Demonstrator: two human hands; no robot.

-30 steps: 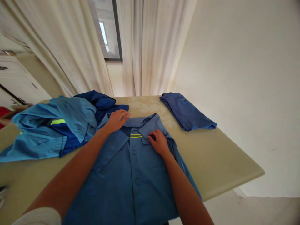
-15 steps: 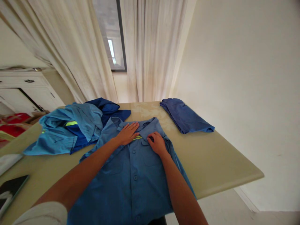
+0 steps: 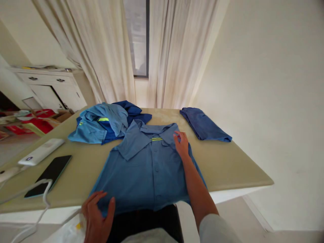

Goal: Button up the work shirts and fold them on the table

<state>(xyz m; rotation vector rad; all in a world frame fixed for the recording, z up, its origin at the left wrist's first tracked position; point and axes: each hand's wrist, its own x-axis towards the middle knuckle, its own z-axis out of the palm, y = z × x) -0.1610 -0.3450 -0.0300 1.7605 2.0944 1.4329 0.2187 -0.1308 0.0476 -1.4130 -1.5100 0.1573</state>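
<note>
A blue button-up work shirt (image 3: 138, 173) lies front side up on the table, collar at the far end, with yellow-green stripes below the collar. Its lower part hangs over the near table edge. My right hand (image 3: 181, 143) rests at the collar's right side, fingers loosely bent and apart, with nothing gripped. At the shirt's lower left corner is my left hand (image 3: 97, 214), thumb and fingers spread beside the hem; whether it touches the cloth I cannot tell.
A heap of blue clothes (image 3: 101, 123) lies at the back left, a folded dark blue garment (image 3: 204, 125) at the back right. On the left are a black phone (image 3: 50, 175), a white power strip (image 3: 42, 152) and a white cable (image 3: 45, 195). A wall (image 3: 273, 101) stands to the right.
My left hand has left the collar and come down to the shirt's lower left corner. My right hand has shifted slightly right along the collar. The left collar flap now lies spread out.
</note>
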